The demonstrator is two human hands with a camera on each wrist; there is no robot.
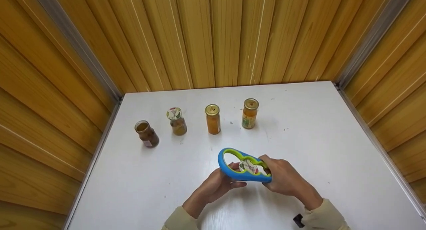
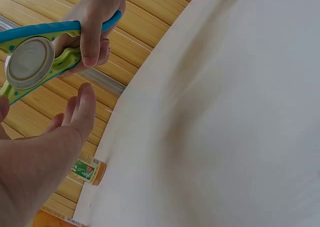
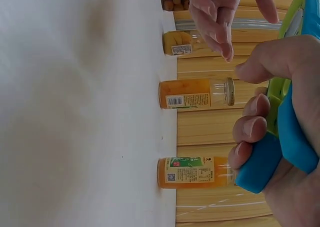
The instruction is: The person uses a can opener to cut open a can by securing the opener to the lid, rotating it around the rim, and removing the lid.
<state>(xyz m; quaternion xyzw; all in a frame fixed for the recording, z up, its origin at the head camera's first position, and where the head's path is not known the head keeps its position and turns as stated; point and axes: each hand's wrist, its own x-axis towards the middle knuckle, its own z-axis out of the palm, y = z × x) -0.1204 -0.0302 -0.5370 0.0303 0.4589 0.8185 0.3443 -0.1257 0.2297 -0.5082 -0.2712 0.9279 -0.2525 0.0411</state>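
My right hand [image 1: 283, 176] grips the narrow end of a blue and green jar opener [image 1: 229, 171], fingers curled round it. A patterned jar lid [image 1: 248, 166] sits within the opener's green scalloped opening; its pale underside shows in the left wrist view. Palm up, my left hand [image 1: 218, 185] is under the opener's wide end, fingers extended and holding nothing. Farther left on the table stands a lidless jar [image 1: 148, 136] with dark contents.
Three lidded jars stand in a row behind the hands: one with a patterned lid [image 1: 178, 123], an orange jar with a gold lid [image 1: 213, 121], and another gold-lidded jar [image 1: 249, 115]. Wood-patterned walls [image 1: 226, 40] close off the white table [image 1: 133, 190] at the back and sides.
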